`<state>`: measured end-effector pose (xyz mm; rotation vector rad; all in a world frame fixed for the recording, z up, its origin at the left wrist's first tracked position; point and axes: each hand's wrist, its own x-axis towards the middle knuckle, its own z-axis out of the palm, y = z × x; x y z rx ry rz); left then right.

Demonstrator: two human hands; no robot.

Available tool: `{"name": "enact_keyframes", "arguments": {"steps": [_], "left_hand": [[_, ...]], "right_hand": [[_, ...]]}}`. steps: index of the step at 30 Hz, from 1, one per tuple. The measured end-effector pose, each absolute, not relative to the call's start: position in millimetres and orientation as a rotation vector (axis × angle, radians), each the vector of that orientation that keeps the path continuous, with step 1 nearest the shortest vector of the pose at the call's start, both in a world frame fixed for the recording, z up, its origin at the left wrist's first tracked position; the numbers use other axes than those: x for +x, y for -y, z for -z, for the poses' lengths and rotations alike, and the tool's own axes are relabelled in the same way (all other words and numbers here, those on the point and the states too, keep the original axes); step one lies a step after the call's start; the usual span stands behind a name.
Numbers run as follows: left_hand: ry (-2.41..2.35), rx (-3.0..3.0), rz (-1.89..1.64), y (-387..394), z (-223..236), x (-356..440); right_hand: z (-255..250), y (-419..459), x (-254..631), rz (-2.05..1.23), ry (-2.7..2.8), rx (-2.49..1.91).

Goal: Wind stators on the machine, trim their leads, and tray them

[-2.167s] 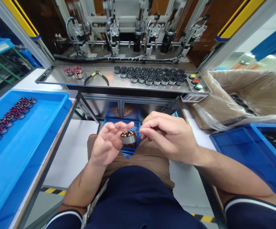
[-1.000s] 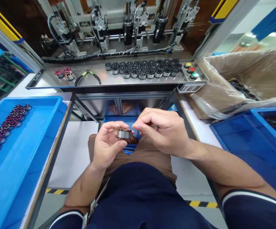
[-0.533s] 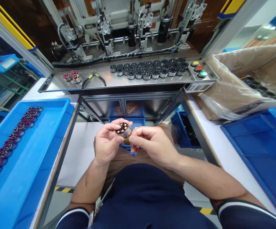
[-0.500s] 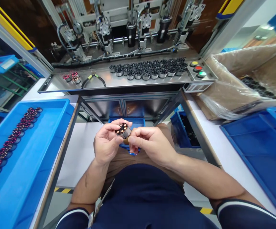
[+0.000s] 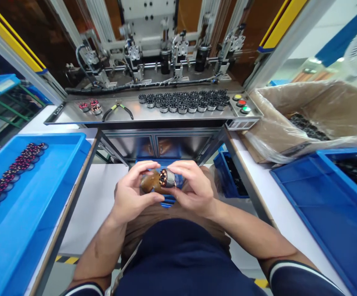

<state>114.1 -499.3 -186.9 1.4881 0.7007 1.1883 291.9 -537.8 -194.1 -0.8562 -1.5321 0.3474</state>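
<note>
My right hand [image 5: 193, 187] grips a wound motor stator [image 5: 168, 178] by its grey metal rim, the copper coils turned to the left. A thin wire end sticks out near the thumb of that hand. In my left hand [image 5: 127, 199] is a brown, rounded, shiny piece [image 5: 150, 182], fingers above it and thumb below; its exact kind I cannot make out. The stator's coil side is right against or just beside the brown piece, and whether they touch I cannot tell. Both hands are close together above my lap.
A metal ledge [image 5: 147, 117] bears rows of black-and-grey stators [image 5: 183, 107], cutters [image 5: 117, 110], several red-wired stators [image 5: 96, 107] and coloured buttons [image 5: 242, 102]. Left stands a blue tray [image 5: 42, 193] of wound stators. Right are a plastic-lined carton [image 5: 274, 107] and blue bins [image 5: 314, 193].
The stator has passed from my left hand to my right and turned sideways. The brown piece is now in my left hand. The camera view has shifted slightly.
</note>
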Motion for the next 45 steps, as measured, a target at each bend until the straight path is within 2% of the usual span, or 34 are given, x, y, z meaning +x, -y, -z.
{"name": "enact_keyframes", "arguments": {"steps": [2, 5, 11, 15, 19, 26, 33, 38, 45], "left_hand": [[-0.753, 1.515, -1.111, 505.4, 185.6, 115.4], [-0.766, 1.549, -1.075, 511.1, 183.8, 119.5], [-0.834, 2.001, -1.349, 507.1, 182.1, 119.7], [-0.852, 2.340, -1.504, 504.4, 182.0, 119.1], [-0.895, 2.504, -1.511, 505.5, 181.7, 115.1], [-0.932, 2.455, -1.398, 511.1, 173.3, 104.6], [-0.817, 2.502, -1.366, 511.5, 173.5, 105.6], [-0.634, 2.229, -1.288, 511.5, 176.7, 97.2], [-0.646, 2.086, -1.342, 511.4, 178.6, 95.8]], "right_hand": [[195.4, 537.6, 294.1, -0.009, 1.631, -0.838], [195.1, 538.5, 295.6, 0.085, 1.666, -0.829], [175.1, 540.2, 312.8, -0.348, 1.688, -0.807], [161.5, 536.9, 311.2, -0.340, 1.784, -0.920], [156.7, 533.0, 299.7, -0.365, 1.866, -0.913], [135.9, 527.7, 314.2, -0.567, 1.800, -1.080], [125.4, 525.4, 305.6, -0.823, 1.962, -1.017], [128.4, 516.1, 320.2, -0.944, 2.072, -0.985], [135.9, 521.7, 337.4, -0.385, 2.150, -0.870]]}}
